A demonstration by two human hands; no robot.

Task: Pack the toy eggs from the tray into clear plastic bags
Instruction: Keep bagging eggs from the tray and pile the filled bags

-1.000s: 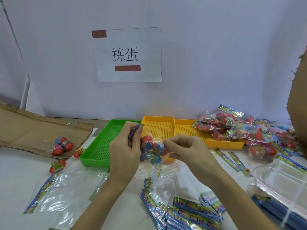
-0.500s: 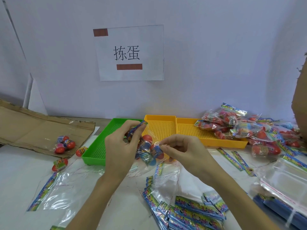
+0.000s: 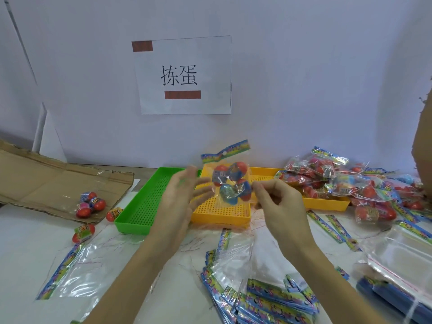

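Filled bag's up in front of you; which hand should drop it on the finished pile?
Right, probably. The right hand already pinches the filled bag, and the finished pile lies on its side. The left hand is open beside the bag.

A filled clear bag of toy eggs (image 3: 230, 183) hangs in the air above the yellow tray (image 3: 222, 213), its printed header up. The left hand (image 3: 180, 199) is spread beside it, fingers straight; the right hand (image 3: 278, 202) has its fingers curled at the bag's right edge. Loose eggs (image 3: 91, 204) lie near the table's left edge.
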